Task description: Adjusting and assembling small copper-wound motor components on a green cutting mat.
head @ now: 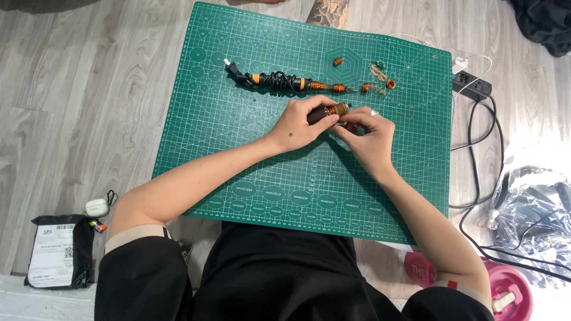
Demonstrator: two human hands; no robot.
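Black and copper-coloured, a short tool handle [328, 112] sits between both hands above the middle of the green cutting mat [238, 142]. The left hand [297, 125] wraps around its dark grip, fingers curled shut on it. The right hand [369, 134] meets it from the other side, fingertips pinched narrowly at the threaded copper end; whether they hold a small part there cannot be made out. A ring shows on one right finger.

Just beyond the hands, farther from the body, lies a soldering iron [279, 81] with an orange and black body, its black cord coiled around it and the plug pointing out past the left hand. Small copper-coloured pieces [383, 80] are scattered beyond the right hand, and one more [338, 61] rests inside a printed hexagon.

Well off to the right of the right hand, a black power strip [473, 86] and black cables lie on the grey wooden floor [77, 107]. Far out behind the left elbow sit a black parcel bag [59, 249] and a white earbud case [97, 207].
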